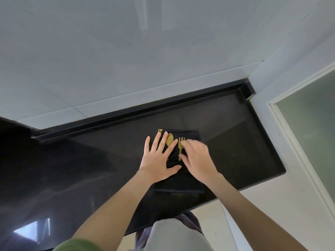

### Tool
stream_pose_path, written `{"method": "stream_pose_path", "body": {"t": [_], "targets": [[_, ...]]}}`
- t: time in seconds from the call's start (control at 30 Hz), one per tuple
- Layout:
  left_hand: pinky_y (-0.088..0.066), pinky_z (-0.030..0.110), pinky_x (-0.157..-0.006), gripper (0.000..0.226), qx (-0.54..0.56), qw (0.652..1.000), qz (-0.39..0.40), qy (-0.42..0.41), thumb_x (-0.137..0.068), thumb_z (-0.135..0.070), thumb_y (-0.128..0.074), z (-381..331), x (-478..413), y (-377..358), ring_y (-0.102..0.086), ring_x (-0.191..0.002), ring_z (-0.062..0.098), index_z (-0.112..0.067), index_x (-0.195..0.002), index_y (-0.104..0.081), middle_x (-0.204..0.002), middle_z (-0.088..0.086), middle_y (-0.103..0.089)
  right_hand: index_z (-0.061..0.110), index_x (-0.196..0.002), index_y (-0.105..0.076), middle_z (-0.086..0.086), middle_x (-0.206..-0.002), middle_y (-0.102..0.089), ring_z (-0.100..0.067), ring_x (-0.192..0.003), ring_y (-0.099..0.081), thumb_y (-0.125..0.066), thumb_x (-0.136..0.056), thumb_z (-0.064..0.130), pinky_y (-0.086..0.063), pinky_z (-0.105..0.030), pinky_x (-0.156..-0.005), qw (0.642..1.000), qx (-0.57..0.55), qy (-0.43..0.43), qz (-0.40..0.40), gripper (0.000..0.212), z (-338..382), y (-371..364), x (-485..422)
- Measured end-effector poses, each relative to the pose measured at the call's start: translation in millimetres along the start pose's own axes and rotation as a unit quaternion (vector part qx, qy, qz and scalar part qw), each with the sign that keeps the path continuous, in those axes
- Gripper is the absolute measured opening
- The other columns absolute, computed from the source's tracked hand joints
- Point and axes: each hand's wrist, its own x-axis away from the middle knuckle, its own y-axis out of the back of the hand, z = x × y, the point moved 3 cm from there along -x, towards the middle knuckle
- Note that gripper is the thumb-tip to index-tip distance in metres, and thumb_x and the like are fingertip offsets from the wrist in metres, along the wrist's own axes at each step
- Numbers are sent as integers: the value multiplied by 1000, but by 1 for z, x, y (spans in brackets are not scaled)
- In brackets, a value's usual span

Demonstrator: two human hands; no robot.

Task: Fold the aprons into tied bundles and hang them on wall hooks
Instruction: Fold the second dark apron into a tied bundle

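Left hand (157, 160) flat, fingers spread, palm pressing the left part of the folded black apron (180, 183). Right hand (196, 157) rests on the apron's right part beside the gold fork print (181, 144); motion-blurred, can't tell whether it lies flat or pinches. Apron lies under both hands on the dark worktop (235, 142), near its front edge.

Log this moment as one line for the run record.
stage: folding | apron: folded, flat on black counter, not yet hung | left hand: pressing flat on apron | right hand: on apron, fingers blurred
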Motion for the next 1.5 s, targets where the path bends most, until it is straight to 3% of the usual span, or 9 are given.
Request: {"method": "stream_pose_path", "body": {"t": [0.07, 0.23, 0.4, 0.57, 0.77, 1.0, 1.2, 1.37, 1.5], "targets": [[10, 54, -116, 86, 3, 1000, -7, 6, -82, -81, -17, 0, 0, 0, 18, -146, 27, -38, -151, 8, -161, 4, 13, 12, -142, -45, -5, -144, -50, -22, -133, -46, -34, -99, 42, -31, -39, -111, 998, 41, 31, 47, 53, -1, -13, 17], [10, 51, -117, 93, 0, 1000, 15, 25, -77, -85, -16, 0, 0, 3, 21, -145, 25, -37, -149, 18, -159, 5, 21, 14, -151, -28, -4, -155, -34, -20, -143, -30, -7, -102, 49, -21, -41, -116, 988, 72, -89, 102, 64, -12, -14, 29], [10, 51, -118, 94, -6, 1000, 18, 14, -78, -86, -19, 1, -1, 6, 19, -146, 26, -35, -150, 15, -160, 5, 18, 15, -148, -35, -5, -146, -47, -24, -134, -46, -32, -98, 49, -33, -40, -110, 990, 69, -106, 66, 61, -8, -8, 25], [11, 51, -117, 96, -43, 995, 14, -87, -80, -83, -23, -2, -16, 14, 21, -145, 29, -28, -154, 4, -160, 7, 16, 9, -144, -43, -9, -104, -65, -23, -91, -63, -56, -93, 38, -52, -36, -80, 989, 95, -117, 8, 59, -8, 5, -2], [18, 56, -113, 99, -41, 996, 29, -70, -76, -88, -21, -2, -20, 8, 29, -141, 34, -35, -150, 16, -158, 6, 24, -3, -146, -33, -19, -144, -46, -31, -138, -39, -43, -98, 42, -28, -42, -113, 969, 118, -219, 11, 67, -19, -12, -6], [9, 63, -112, 99, -39, 998, 20, -43, -72, -90, -14, -4, -20, 6, 23, -144, 34, -35, -150, 13, -159, 5, 22, 10, -153, -15, -10, -159, -16, -25, -148, -17, -21, -99, 41, -10, -40, -119, 993, 100, -14, 53, 62, -5, -12, -4], [7, 62, -112, 99, -43, 998, 28, -47, -73, -90, -15, -4, -22, 5, 23, -144, 34, -35, -150, 16, -159, 6, 22, 13, -153, -3, -7, -162, -6, -17, -145, 7, -19, -99, 49, 5, -36, -117, 988, 61, -78, 120, 67, -12, -23, 0], [11, 59, -114, 98, -46, 996, 40, -68, -76, -87, -12, -1, -22, 6, 26, -142, 33, -30, -150, 17, -158, 6, 24, 15, -142, -41, -4, -145, -45, -18, -138, -36, -49, -94, 44, -24, -33, -115, 993, -56, 77, 74, 57, -3, 3, 29], [2, 58, -117, 98, -29, 998, 23, -56, -78, -83, -14, 0, -15, 12, 2, -148, 30, -20, -154, -5, -162, 8, -2, 28, -142, -36, 5, -149, -38, -11, -140, -27, -56, -83, 61, -20, -37, -118, 978, -110, 104, 146, 71, -2, -3, 59]]}}
